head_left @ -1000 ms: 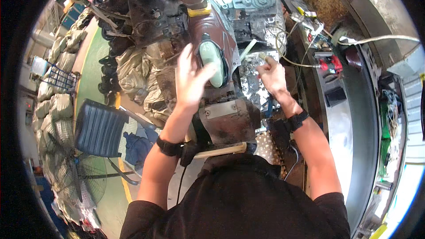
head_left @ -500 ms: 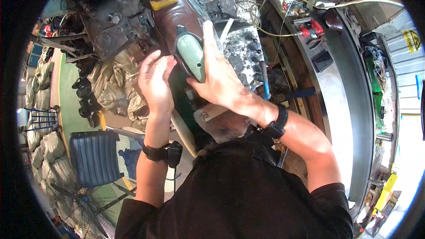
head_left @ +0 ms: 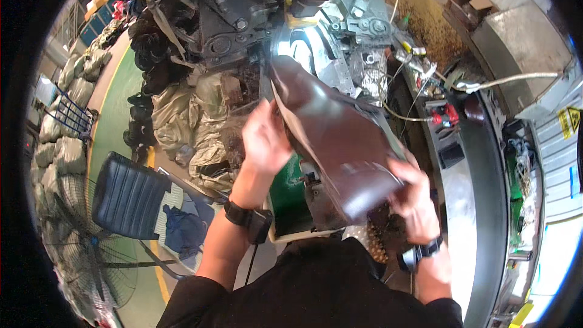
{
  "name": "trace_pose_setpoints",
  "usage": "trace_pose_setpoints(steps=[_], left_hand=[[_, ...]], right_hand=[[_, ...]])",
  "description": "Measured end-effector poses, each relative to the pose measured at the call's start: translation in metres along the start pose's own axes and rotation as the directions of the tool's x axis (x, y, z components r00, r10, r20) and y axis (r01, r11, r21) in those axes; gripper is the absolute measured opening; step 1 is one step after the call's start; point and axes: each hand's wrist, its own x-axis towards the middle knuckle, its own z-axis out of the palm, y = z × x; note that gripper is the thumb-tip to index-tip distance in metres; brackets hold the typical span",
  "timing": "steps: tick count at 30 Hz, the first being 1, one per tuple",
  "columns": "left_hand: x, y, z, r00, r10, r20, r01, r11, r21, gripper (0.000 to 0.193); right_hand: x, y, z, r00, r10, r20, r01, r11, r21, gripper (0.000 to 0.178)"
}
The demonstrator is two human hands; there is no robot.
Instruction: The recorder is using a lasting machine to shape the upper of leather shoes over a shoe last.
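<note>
A glossy dark-brown leather boot upper (head_left: pixel 340 127) lies slantwise in front of me, below the machine's lit head. Its wide end is toward me at the lower right, and its narrower end points up and left. My right hand (head_left: pixel 414 197) grips the edge at the wide end, thumb on the near side and the other fingers partly hidden. My left hand (head_left: pixel 264 140) is at the upper's left edge. Motion smears its fingers, so whether they touch the leather is unclear. No green sole form shows now.
The dark metal machine (head_left: pixel 240 24) fills the far side. A green panel (head_left: pixel 285 191) is below the upper. On the right, a metal bench (head_left: pixel 464 206) carries a red tool (head_left: pixel 446 114). To the left stand a dark chair (head_left: pixel 130 197), a fan (head_left: pixel 91 243) and pale sacks (head_left: pixel 200 121).
The brown upper has swung toward me and right, and its green sole form has gone from sight. My right hand moved from that form to the upper's edge. The whole view has shifted.
</note>
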Motion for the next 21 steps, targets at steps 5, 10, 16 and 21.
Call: trace_pose_setpoints(steps=[5,10,16,21], left_hand=[[-0.018,-0.032,0.106,0.955,-0.059,0.292,0.081,0.995,-0.063,0.088],[-0.035,-0.076,0.13,0.898,-0.129,0.42,0.075,0.987,0.142,0.058],[-0.032,-0.123,0.184,0.791,-0.336,0.511,0.354,0.933,0.065,0.072],[-0.04,-0.192,0.202,0.757,-0.395,0.52,0.367,0.916,0.162,0.065]], right_hand=[[-0.09,0.014,-0.037,0.914,0.065,-0.4,0.002,0.986,0.165,0.067],[-0.111,0.033,-0.049,0.885,0.17,-0.434,0.182,0.732,0.657,0.058],[-0.163,0.03,-0.086,0.874,0.088,-0.478,0.315,0.647,0.695,0.063],[-0.216,0.042,-0.112,0.515,-0.414,-0.75,0.286,0.908,-0.305,0.064]])
